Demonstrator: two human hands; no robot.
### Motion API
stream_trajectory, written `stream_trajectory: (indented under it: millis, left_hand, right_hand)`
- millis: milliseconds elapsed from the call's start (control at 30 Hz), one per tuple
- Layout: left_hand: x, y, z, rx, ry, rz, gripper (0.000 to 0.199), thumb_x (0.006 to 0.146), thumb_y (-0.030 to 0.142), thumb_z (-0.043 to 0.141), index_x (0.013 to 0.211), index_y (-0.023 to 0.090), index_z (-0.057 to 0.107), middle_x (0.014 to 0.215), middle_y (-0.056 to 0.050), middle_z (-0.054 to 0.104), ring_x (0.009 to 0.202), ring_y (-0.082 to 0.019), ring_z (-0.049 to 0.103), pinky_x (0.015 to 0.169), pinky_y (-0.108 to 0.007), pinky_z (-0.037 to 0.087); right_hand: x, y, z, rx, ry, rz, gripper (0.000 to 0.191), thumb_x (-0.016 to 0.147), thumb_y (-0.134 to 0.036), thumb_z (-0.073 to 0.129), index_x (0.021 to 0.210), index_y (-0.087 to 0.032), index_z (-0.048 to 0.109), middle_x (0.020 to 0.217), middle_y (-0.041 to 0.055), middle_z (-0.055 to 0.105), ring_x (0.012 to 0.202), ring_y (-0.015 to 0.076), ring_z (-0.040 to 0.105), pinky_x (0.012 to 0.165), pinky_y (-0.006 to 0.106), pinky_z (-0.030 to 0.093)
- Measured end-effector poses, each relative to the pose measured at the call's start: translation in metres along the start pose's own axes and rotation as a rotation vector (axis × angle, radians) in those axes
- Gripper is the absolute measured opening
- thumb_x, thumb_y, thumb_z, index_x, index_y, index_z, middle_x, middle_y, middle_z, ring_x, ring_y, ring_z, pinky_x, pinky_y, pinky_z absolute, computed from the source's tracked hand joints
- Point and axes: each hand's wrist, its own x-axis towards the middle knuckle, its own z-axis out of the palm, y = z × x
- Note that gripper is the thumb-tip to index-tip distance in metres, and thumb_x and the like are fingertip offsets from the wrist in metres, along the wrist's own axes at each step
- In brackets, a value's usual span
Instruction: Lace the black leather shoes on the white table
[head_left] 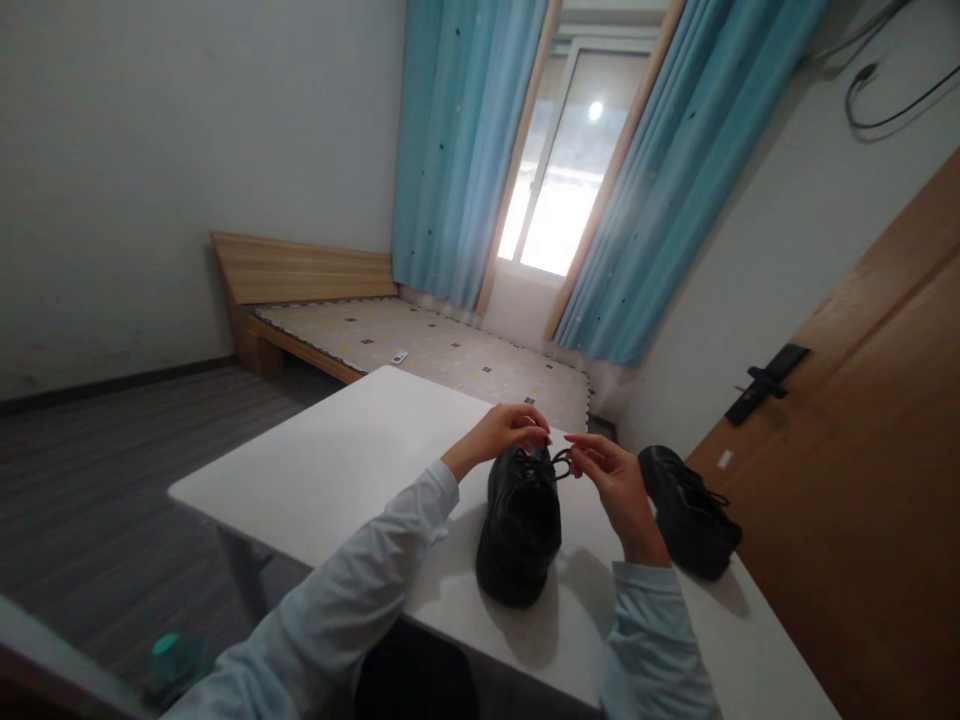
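Both hands at the laces of a black shoe (519,530).
The right hand (619,490) pinches a lace (562,461); the left hand's (504,432) fingers bend together at the shoe's front, their grip unclear. The shoe sits upright on the table (330,450), lace looped out, knot unreadable; the other shoe (686,515) lies untouched.

At the lower centre, the black shoe (519,560) is showing a smooth, leather-like, faintly glossy surface. The tabletop (330,450) is looking smooth and white, with a soft sheen. Upper centre, cloth curtains (469,150) are hanging in folds; at right, the wood-grained door (862,450) is gleaming faintly.
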Motion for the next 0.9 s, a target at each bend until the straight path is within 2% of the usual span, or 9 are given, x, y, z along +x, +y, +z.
stream_trajectory:
  millis: [100,233,367,500,800,900]
  left_hand:
    - [-0.002,0.001,0.006,-0.02,0.008,-0.005,0.032,0.068,0.036,0.071,0.085,0.009,0.063,0.071,-0.004,0.066,0.064,-0.012,0.061,0.064,-0.024,0.05]
    - [-0.004,0.0,0.008,-0.02,-0.039,-0.008,0.04,0.066,0.033,0.074,0.097,0.011,0.061,0.068,-0.002,0.066,0.062,-0.011,0.061,0.063,-0.024,0.048]
    - [-0.004,-0.002,0.01,-0.019,-0.049,-0.018,0.036,0.065,0.034,0.074,0.087,0.011,0.058,0.062,0.0,0.064,0.054,-0.009,0.056,0.055,-0.021,0.044]
    - [-0.002,-0.005,0.011,-0.018,-0.062,-0.012,0.033,0.064,0.036,0.074,0.078,0.009,0.059,0.06,0.0,0.062,0.055,-0.01,0.057,0.054,-0.021,0.042]
    - [-0.003,-0.006,0.012,-0.035,-0.063,-0.012,0.034,0.06,0.035,0.077,0.076,0.009,0.062,0.066,-0.003,0.066,0.061,-0.011,0.059,0.062,-0.024,0.046]
    - [-0.005,-0.003,0.013,-0.058,-0.053,-0.031,0.04,0.058,0.034,0.079,0.083,0.011,0.059,0.069,-0.004,0.067,0.063,-0.012,0.061,0.064,-0.026,0.046]
  right_hand:
    - [0.001,0.001,0.011,-0.028,0.037,-0.018,0.025,0.075,-0.03,0.066,0.098,-0.022,0.063,0.072,-0.0007,0.06,0.062,0.0126,0.054,0.057,0.026,0.041]
    - [0.0,0.002,0.017,-0.084,0.06,-0.063,0.027,0.076,-0.027,0.064,0.102,-0.022,0.057,0.071,-0.0018,0.059,0.062,0.0126,0.052,0.057,0.025,0.04]
    - [-0.001,0.001,0.018,-0.096,0.086,-0.103,0.027,0.077,-0.027,0.063,0.103,-0.022,0.055,0.072,-0.0014,0.058,0.063,0.0133,0.053,0.059,0.026,0.041]
    - [-0.002,0.001,0.019,-0.135,0.108,-0.14,0.026,0.078,-0.028,0.062,0.103,-0.023,0.055,0.075,-0.0008,0.058,0.065,0.0138,0.054,0.061,0.027,0.043]
    - [-0.001,0.001,0.021,-0.18,0.178,-0.121,0.027,0.076,-0.031,0.064,0.101,-0.022,0.056,0.073,-0.0014,0.057,0.06,0.0128,0.053,0.057,0.026,0.042]
    - [-0.001,0.001,0.021,-0.151,0.207,-0.113,0.03,0.075,-0.032,0.066,0.101,-0.022,0.056,0.072,-0.0019,0.056,0.06,0.0127,0.053,0.056,0.026,0.042]
